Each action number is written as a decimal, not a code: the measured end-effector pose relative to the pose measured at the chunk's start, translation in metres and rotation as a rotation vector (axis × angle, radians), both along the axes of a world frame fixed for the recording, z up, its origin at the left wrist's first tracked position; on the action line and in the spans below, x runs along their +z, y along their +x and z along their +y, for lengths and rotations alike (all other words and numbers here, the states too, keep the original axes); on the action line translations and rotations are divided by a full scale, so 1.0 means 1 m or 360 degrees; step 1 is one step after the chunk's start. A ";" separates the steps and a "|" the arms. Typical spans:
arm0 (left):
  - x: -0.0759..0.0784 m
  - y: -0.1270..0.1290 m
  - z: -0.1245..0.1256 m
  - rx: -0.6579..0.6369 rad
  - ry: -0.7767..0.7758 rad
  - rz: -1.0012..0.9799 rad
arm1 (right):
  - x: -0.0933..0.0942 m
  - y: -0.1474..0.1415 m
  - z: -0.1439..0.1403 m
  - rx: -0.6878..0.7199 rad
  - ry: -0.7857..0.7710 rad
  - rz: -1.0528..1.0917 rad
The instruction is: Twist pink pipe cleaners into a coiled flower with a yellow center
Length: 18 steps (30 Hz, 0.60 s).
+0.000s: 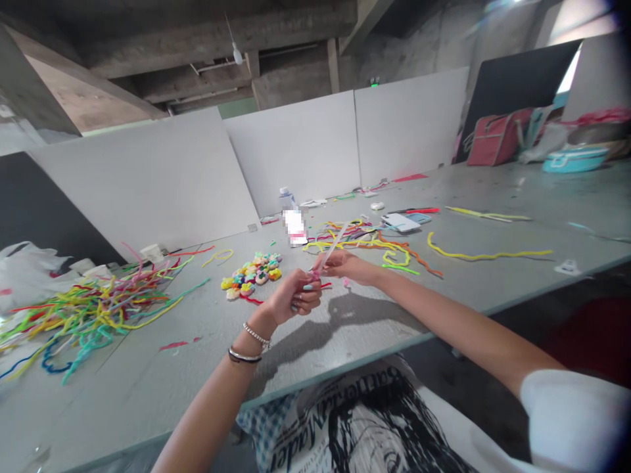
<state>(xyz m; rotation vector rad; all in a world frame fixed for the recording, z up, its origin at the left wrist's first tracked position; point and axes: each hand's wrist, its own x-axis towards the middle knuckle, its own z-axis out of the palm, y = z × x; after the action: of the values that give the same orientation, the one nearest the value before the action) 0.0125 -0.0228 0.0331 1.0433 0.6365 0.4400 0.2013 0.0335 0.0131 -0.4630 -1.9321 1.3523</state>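
Above the table, my left hand is closed, with its fingers curled round the lower end of a pale pink pipe cleaner. My right hand meets it from the other side, fingers pinched at the same pipe cleaner, whose free end sticks up and away from me. A small pink bit shows at my left fingertips; its shape is unclear. Just beyond and left of my left hand lies a cluster of small colourful fuzzy flowers. A small pink scrap rests on the table below my right hand.
On the left spreads a tangled heap of coloured pipe cleaners beside a white plastic bag. More loose pipe cleaners lie beyond my hands. Farther off are a bottle, a phone, a red bag and a turquoise case.
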 end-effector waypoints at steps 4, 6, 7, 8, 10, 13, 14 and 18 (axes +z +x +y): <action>0.001 0.003 -0.003 0.0085 0.0086 0.0140 | 0.001 -0.001 -0.002 0.0032 -0.0034 0.0055; 0.000 0.005 -0.004 0.0153 0.0182 0.0189 | 0.001 -0.002 0.000 -0.0053 -0.0021 0.0043; -0.001 0.007 -0.004 0.0192 0.0239 0.0197 | 0.000 -0.002 0.001 -0.0110 -0.0006 0.0010; -0.002 0.009 -0.004 0.0242 0.0300 0.0201 | -0.001 -0.002 0.002 -0.0174 0.0005 -0.0035; -0.005 0.013 -0.002 0.0405 0.0442 0.0221 | -0.002 -0.002 0.004 -0.0291 0.0007 -0.0116; -0.012 0.016 0.003 0.0854 0.0725 0.0330 | -0.003 -0.004 0.005 -0.0407 -0.0033 -0.0110; -0.015 0.017 0.005 0.0999 0.0828 0.0383 | -0.003 -0.005 0.005 -0.0435 -0.0046 -0.0085; -0.027 0.015 0.014 0.1203 0.1321 0.0592 | -0.003 -0.008 0.002 -0.0551 -0.0118 -0.0019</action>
<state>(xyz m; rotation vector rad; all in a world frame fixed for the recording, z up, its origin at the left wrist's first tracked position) 0.0272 -0.0085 0.0056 1.6745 1.2419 1.2578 0.1936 0.0359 0.0103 -0.8025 -1.7179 1.1979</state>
